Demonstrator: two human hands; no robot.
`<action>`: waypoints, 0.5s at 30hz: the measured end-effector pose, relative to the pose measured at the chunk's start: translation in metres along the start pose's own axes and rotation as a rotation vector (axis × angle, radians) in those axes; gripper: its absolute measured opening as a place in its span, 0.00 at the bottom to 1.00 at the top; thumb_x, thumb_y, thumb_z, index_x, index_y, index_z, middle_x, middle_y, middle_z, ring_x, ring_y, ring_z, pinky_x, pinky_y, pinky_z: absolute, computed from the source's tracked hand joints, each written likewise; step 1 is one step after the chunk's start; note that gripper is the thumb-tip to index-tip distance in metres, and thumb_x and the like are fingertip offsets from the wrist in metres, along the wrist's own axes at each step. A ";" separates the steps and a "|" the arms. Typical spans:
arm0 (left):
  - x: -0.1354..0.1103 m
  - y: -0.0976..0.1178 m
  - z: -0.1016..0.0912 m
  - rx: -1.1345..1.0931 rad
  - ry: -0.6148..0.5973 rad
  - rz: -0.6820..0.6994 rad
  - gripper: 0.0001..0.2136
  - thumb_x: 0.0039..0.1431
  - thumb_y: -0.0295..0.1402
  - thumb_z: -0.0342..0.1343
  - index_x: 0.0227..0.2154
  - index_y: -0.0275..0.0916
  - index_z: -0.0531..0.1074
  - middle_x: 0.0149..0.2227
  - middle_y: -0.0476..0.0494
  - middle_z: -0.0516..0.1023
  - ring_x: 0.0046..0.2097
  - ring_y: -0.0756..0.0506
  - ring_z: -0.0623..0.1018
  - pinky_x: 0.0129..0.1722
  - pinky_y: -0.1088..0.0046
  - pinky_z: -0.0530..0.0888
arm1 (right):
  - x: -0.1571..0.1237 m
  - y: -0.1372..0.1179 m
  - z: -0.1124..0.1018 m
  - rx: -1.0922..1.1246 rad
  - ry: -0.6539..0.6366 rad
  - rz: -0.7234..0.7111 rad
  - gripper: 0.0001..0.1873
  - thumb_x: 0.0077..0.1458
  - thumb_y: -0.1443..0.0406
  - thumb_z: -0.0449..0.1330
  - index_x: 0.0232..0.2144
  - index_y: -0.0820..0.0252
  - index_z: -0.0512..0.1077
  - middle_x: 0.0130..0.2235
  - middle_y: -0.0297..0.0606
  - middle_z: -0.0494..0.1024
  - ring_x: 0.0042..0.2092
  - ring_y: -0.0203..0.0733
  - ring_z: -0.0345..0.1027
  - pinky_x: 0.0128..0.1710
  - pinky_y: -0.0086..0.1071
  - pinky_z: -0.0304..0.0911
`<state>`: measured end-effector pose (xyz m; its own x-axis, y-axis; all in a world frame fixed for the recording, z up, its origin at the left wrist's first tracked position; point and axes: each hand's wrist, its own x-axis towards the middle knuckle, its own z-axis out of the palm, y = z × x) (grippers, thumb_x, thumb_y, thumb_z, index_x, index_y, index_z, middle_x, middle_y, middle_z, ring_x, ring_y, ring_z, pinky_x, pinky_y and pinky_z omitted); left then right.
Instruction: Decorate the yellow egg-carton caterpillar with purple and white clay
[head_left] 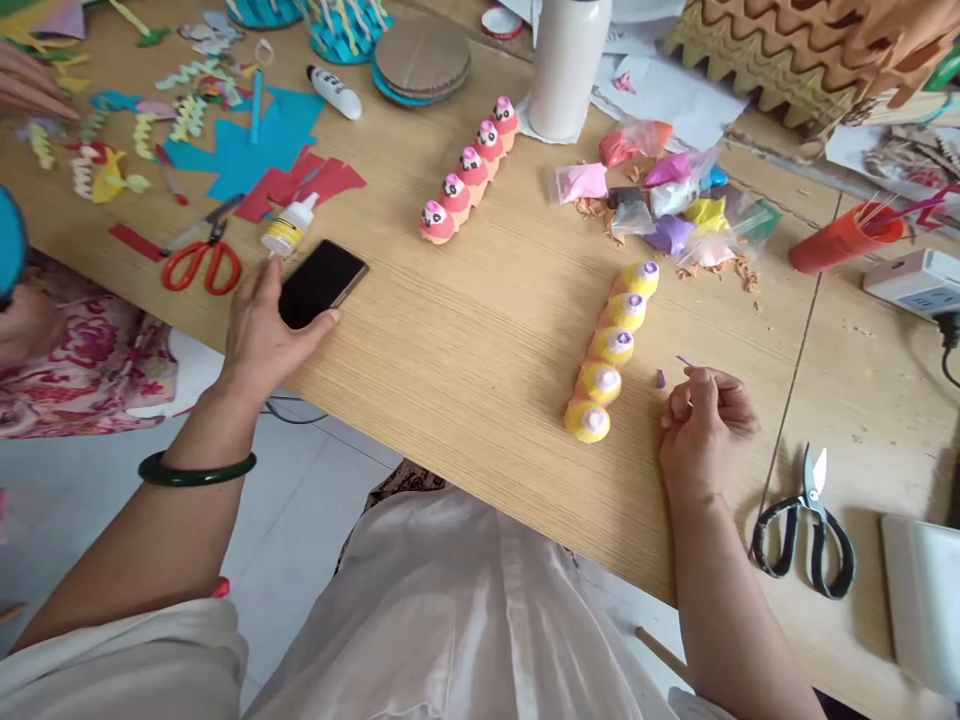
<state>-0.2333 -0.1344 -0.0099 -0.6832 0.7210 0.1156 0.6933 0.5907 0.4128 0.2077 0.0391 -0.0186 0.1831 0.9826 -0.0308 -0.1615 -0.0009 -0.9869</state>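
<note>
My left hand (262,330) rests on the table's front edge, fingers and thumb spread around the near end of a black smartphone (322,285). The phone lies flat, and a small white glue bottle (290,224) stands just beyond the fingertips. My right hand (705,425) is closed in a pinch on a thin purple clay strip (684,361). A small purple clay lump (661,379) sits beside it. To its left is a row of yellow-covered egg-carton bumps (609,350) with white tops; the farther three carry purple swirls, the nearer two pale ones.
A pink panda-faced row (471,170) stands farther back. Bagged coloured clay (675,200) lies behind the yellow row. Orange scissors (202,262) and paper scraps (255,135) are at left; black-handled shears (806,530) at right. A white cylinder (568,70) and egg cartons (780,50) stand at the back.
</note>
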 end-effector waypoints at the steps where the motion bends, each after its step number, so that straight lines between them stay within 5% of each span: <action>1: 0.001 -0.003 -0.001 -0.004 -0.021 -0.011 0.46 0.62 0.45 0.69 0.74 0.26 0.57 0.77 0.30 0.60 0.77 0.28 0.61 0.77 0.42 0.60 | 0.000 0.001 0.000 -0.004 -0.001 -0.006 0.21 0.47 0.53 0.78 0.26 0.59 0.74 0.17 0.23 0.66 0.19 0.27 0.54 0.14 0.20 0.53; 5: 0.004 0.001 0.000 0.000 -0.010 0.022 0.37 0.62 0.40 0.67 0.70 0.30 0.66 0.73 0.34 0.69 0.73 0.32 0.69 0.75 0.45 0.65 | 0.001 0.002 -0.001 -0.020 0.028 -0.042 0.19 0.47 0.54 0.76 0.25 0.58 0.72 0.17 0.22 0.65 0.19 0.27 0.53 0.14 0.20 0.53; 10: 0.007 0.004 0.001 0.011 -0.012 0.020 0.40 0.61 0.40 0.67 0.71 0.23 0.64 0.70 0.26 0.71 0.71 0.31 0.71 0.73 0.49 0.67 | 0.004 0.000 -0.002 -0.038 0.064 -0.090 0.17 0.48 0.56 0.74 0.26 0.58 0.72 0.16 0.21 0.64 0.18 0.28 0.53 0.14 0.22 0.52; 15: 0.006 0.004 -0.002 -0.024 -0.004 0.015 0.39 0.58 0.41 0.68 0.69 0.30 0.66 0.69 0.32 0.74 0.69 0.31 0.73 0.72 0.46 0.68 | 0.004 0.001 -0.002 -0.073 0.067 -0.089 0.18 0.49 0.54 0.74 0.26 0.57 0.72 0.17 0.21 0.64 0.19 0.28 0.53 0.15 0.22 0.52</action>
<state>-0.2350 -0.1280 -0.0061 -0.6716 0.7313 0.1188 0.6979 0.5707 0.4326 0.2103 0.0429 -0.0197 0.2585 0.9647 0.0496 -0.0706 0.0701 -0.9950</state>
